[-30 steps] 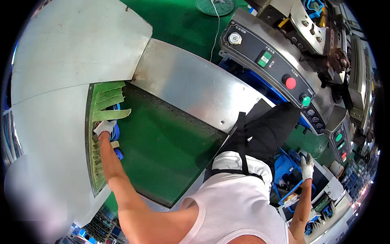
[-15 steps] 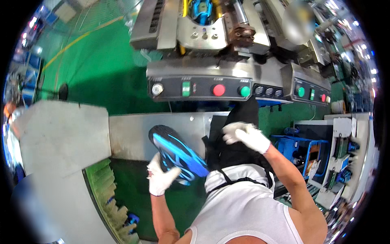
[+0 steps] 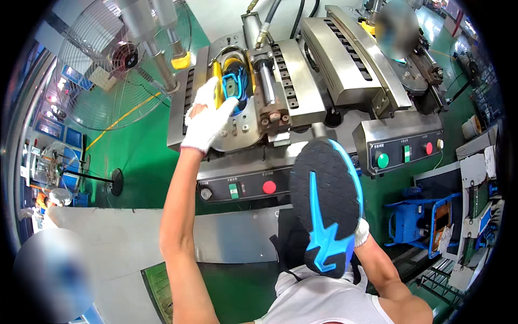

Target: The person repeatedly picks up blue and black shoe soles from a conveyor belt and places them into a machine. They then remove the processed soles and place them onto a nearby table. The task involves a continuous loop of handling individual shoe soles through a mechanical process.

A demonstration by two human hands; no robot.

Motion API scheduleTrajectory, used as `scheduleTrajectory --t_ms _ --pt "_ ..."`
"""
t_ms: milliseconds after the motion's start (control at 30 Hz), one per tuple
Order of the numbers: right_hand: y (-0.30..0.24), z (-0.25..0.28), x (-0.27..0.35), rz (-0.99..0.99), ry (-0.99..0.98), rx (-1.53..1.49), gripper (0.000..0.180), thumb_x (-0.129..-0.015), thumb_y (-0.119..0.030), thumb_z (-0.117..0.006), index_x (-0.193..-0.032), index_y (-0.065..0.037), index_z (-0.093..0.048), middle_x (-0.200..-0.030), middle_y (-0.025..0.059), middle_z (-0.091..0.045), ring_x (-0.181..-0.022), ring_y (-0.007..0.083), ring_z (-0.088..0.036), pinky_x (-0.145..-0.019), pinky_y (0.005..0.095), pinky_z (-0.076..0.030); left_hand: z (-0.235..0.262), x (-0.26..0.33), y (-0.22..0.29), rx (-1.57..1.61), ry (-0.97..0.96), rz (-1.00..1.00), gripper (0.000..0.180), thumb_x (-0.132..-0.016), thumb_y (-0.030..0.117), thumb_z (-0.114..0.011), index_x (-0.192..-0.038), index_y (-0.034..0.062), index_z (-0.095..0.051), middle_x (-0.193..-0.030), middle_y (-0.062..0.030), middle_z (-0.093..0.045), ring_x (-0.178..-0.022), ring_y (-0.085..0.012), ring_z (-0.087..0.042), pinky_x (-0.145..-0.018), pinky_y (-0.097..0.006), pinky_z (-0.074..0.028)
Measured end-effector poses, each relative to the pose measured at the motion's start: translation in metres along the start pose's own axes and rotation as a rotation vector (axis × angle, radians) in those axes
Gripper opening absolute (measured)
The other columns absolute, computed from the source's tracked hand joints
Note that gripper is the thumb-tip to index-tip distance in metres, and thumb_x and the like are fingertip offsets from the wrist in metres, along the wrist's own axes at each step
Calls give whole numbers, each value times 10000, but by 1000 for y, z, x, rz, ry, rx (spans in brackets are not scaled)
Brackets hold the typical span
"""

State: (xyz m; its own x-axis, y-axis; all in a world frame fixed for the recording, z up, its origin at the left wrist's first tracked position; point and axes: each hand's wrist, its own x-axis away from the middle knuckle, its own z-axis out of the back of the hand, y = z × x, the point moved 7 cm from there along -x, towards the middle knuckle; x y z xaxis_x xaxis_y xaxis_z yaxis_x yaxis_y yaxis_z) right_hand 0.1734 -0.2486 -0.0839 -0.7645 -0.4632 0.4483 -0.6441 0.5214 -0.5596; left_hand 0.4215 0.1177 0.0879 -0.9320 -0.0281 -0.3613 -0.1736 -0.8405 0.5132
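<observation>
A black shoe (image 3: 324, 200) with light-blue parts in its sole is held up over my lap, its sole facing the camera. My right hand (image 3: 362, 233), in a white glove, grips it from behind; the shoe hides most of the fingers. My left hand (image 3: 209, 121), also gloved in white, reaches to the machine in front, thumb and fingers apart. Its tips are beside another blue-and-black shoe (image 3: 234, 86), seated between yellow pads (image 3: 217, 85) in the machine's metal holder. I cannot tell whether the glove touches that shoe.
Below the holder runs a control panel (image 3: 251, 184) with a red button, partly covered by the raised shoe. A similar machine with its own panel (image 3: 402, 148) stands right. A grey bench (image 3: 232, 232) lies before me, a blue frame (image 3: 415, 221) stands right, and a fan (image 3: 125, 56) is far left.
The shoe has passed from my left hand to my right and been raised, sole toward the camera. My left hand has moved forward to the machine. The view has tilted up.
</observation>
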Motion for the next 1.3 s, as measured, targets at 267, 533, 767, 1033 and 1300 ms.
scheduleTrajectory --t_ms 267,533,767,1033,1300 --pt "-25 84 58 208 234 -206 415 -1108 -310 -506 -1430 -58 -576 -1263 95 -695 -1052 198 -690 -981 357 -553 -100 -113 -47 -485 -208 398 913 -798 557 -798 -1464 3 -512 -1436 -280 -612 -1324 -426 -607 -1113 -501 -477" --pt "-15 92 92 312 312 -242 382 -1102 -286 -486 -1398 -63 -576 -1171 86 -709 -932 178 -709 -897 328 -584 -5 -131 -46 -395 -13 252 794 -791 532 -820 -1348 -4 -642 -1267 -254 -707 -1189 -358 -689 -1028 -433 -531" --pt "-46 34 48 378 119 -78 257 -1042 -202 -556 -1258 -65 -588 -1009 68 -694 -821 163 -713 -815 330 -605 137 91 18 -96 355 141 477 -866 146 -832 -1267 -32 -646 -1191 -146 -704 -1047 -208 -669 -969 -362 -536" --pt "-134 -181 -109 374 -23 318 279 -948 -67 -702 -1222 -17 -682 -1107 112 -746 -967 188 -734 -875 357 -610 131 381 -50 -122 230 784 400 -782 144 -794 -1143 28 -666 -954 -142 -710 -862 -237 -687 -822 -383 -542" --pt "-175 -314 -311 165 185 1090 429 -856 -324 -821 -1207 -91 -741 -1163 108 -747 -1004 227 -682 -832 444 -543 52 536 -122 -350 82 875 541 -712 252 -894 -1178 116 -654 -1132 -115 -665 -1056 -349 -672 -904 -504 -527"
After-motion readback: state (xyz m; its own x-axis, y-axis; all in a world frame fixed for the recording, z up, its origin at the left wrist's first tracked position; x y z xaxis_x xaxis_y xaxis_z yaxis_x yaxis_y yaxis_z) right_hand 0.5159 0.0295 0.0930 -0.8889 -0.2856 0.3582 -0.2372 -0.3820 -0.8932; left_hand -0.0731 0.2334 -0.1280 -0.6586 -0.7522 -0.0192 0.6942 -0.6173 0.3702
